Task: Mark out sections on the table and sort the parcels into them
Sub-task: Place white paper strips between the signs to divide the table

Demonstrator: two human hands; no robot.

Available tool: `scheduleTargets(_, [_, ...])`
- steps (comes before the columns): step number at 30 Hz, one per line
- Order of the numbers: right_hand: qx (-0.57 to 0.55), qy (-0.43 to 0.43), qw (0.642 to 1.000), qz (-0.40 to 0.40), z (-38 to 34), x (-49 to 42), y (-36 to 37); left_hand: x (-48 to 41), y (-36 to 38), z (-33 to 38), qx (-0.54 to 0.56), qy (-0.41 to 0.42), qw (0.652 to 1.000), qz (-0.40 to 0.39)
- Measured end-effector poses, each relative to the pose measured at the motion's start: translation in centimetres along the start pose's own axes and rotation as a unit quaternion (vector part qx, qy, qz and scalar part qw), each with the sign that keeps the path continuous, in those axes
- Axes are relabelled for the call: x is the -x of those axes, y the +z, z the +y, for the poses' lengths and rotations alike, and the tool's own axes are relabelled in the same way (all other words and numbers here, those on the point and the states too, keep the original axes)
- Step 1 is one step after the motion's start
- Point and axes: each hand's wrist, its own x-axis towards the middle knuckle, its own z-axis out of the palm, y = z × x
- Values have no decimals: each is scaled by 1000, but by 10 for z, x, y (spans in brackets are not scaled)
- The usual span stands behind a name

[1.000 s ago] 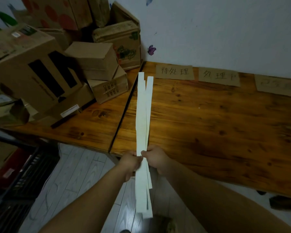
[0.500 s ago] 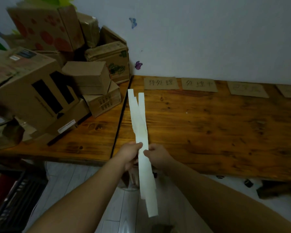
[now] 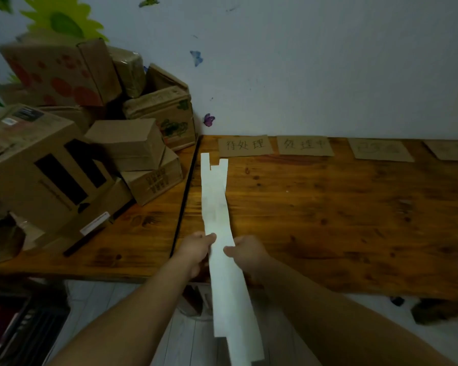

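Though limp, long white paper strips (image 3: 214,202)

Bare right tabletop (image 3: 341,207); stacked cardboard boxes (image 3: 90,159) crowding left.

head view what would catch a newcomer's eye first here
A bundle of long white paper strips, pinched at mid-length by the left hand and right hand, reaches out over the wooden table. A heap of cardboard boxes is piled at the left against the wall. Handwritten cardboard labels lie in a row along the table's far edge.
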Motion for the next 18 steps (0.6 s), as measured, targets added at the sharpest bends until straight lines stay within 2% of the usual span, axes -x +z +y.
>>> scheduleTargets(4, [28, 10, 999, -25, 4, -28, 10, -35, -16, -10, -115, -7, 988, 104])
scheduleTargets(8, [36, 11, 998, -42, 15, -37, 15, -53, -27, -23, -234, -21, 961, 148])
scheduleTargets(12, [60, -12, 997, -41, 13, -32, 11, -46, -25, -25, -337, 61, 920, 193])
scheduleTargets(14, [74, -37, 996, -35, 6, -27, 7, -38, -16, -12, -281, 76, 943, 162])
scheduleTargets(16, [62, -55, 996, -25, -2, -18, 1, -27, -4, 7, -150, 27, 986, 63])
scheduleTargets(18, [59, -64, 996, -12, -8, -6, -6, -12, 10, 24, -19, -18, 999, -43])
